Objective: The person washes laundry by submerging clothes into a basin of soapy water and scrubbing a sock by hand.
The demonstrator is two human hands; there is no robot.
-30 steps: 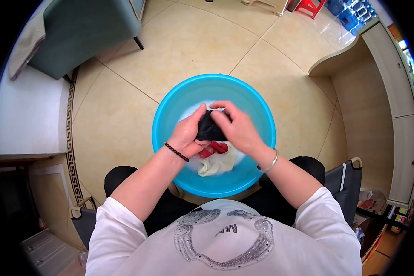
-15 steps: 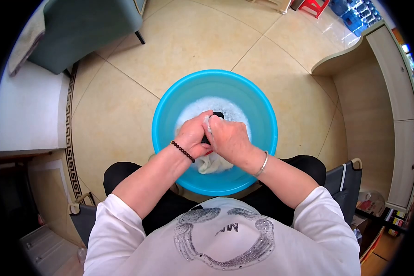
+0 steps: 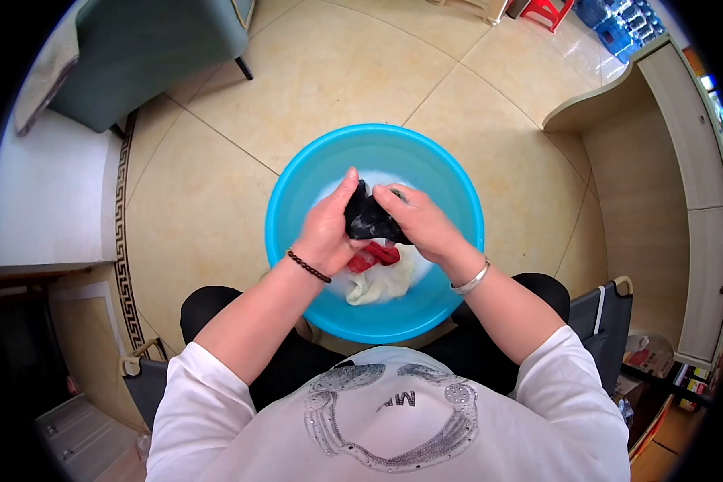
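Observation:
A round blue basin point(image 3: 451, 165) stands on the floor before me, with white suds point(image 3: 381, 178) in it. Over the suds, a wet black cloth point(image 3: 371, 221) stretches between both hands. My left hand point(image 3: 328, 229) holds its left side, thumb and fingers partly hidden by the cloth. The right side is gripped by my right hand point(image 3: 420, 225), with curled fingers. Below the hands, a red cloth point(image 3: 373, 255) and a cream cloth point(image 3: 384, 281) lie in the basin.
A grey-green chair point(image 3: 161, 60) is at the upper left. On the right stands a pale wooden cabinet point(image 3: 639, 161). A red stool point(image 3: 548, 11) and blue water bottles point(image 3: 616, 34) are at the upper right. Tiled floor point(image 3: 361, 72) surrounds the basin.
My hands have moved apart, and the black cloth between them is spread wider. The red cloth and more of the cream cloth now show below them.

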